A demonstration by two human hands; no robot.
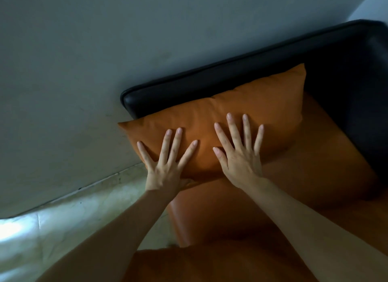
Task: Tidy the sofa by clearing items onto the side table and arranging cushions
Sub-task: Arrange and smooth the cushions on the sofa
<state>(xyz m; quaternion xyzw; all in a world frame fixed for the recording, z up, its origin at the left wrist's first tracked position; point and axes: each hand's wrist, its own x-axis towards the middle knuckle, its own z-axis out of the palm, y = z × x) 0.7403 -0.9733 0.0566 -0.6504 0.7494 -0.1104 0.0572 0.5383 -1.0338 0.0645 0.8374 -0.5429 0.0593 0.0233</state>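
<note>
Two bare forearms come into the head view from the lower edge, each ending in a bare hand. The left hand (162,172) and the right hand (241,166) carry no gloves. Behind the fingers (232,130), the backs of both hands are plain, and no ring shows on any finger that can be seen. Further back from the fingers, the wrists have no watch, band or bracelet. No sleeve covers either forearm as far as the frame reaches. The fingernails are short and unpainted, with pale tips.
</note>
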